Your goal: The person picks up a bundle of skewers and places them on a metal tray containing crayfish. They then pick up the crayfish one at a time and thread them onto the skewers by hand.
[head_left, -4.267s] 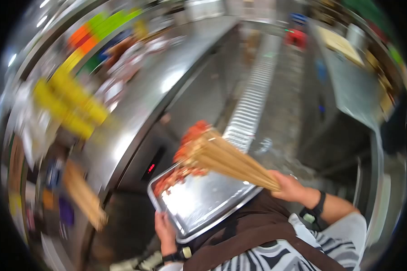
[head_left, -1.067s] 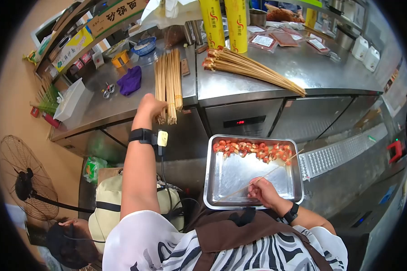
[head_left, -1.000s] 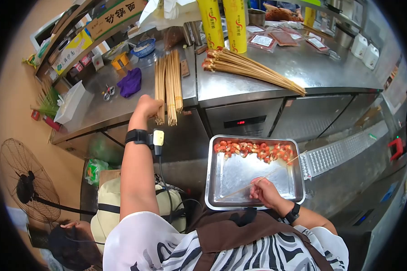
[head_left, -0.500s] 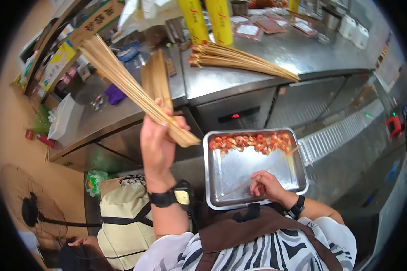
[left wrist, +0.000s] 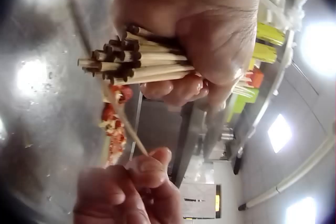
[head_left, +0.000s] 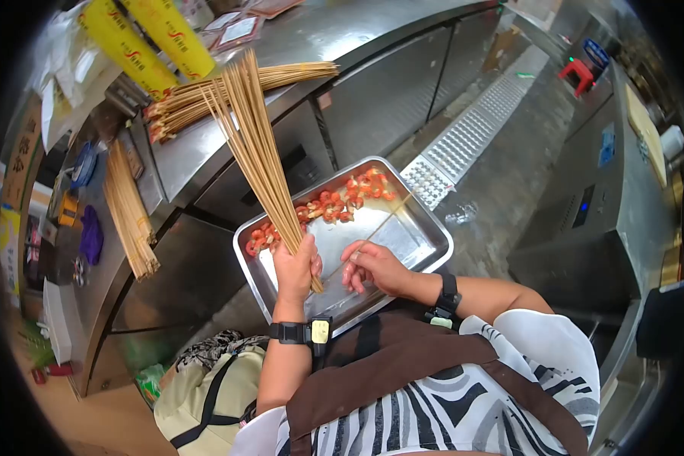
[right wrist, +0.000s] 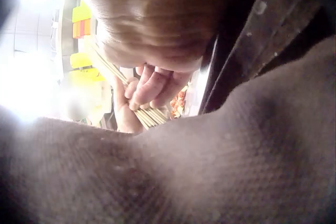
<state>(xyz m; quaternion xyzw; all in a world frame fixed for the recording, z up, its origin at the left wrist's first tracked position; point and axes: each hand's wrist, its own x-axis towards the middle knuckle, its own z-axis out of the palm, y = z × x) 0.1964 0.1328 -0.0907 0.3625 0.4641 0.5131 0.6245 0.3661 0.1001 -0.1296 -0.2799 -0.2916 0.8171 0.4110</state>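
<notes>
My left hand (head_left: pixel 295 267) grips a thick bundle of bamboo skewers (head_left: pixel 260 152) near its lower end, the sticks fanning upward. In the left wrist view, the blunt skewer ends (left wrist: pixel 123 58) stick out of the fist. Beside it, my right hand (head_left: pixel 376 267) pinches a single skewer (head_left: pixel 384 224) between thumb and finger, held slanting over the tray. Both hands are above the near part of a metal tray (head_left: pixel 442 242), right in front of the apron. Red-and-white food pieces (head_left: pixel 330 205) line the tray's far side. In the right wrist view, fabric covers much of the picture.
A loaded skewer pile (head_left: pixel 194 102) and another bundle of bare skewers (head_left: pixel 125 209) lie on the steel counter (head_left: pixel 342 30). Yellow film rolls (head_left: pixel 129 49) stand behind. A person's light-coloured back (head_left: pixel 205 387) is low at left. A steel cabinet (head_left: pixel 577 228) stands at right.
The left hand took a skewer bundle off the counter and brought it over the tray beside the right hand. The head view has swung rightward. The right hand keeps its single skewer.
</notes>
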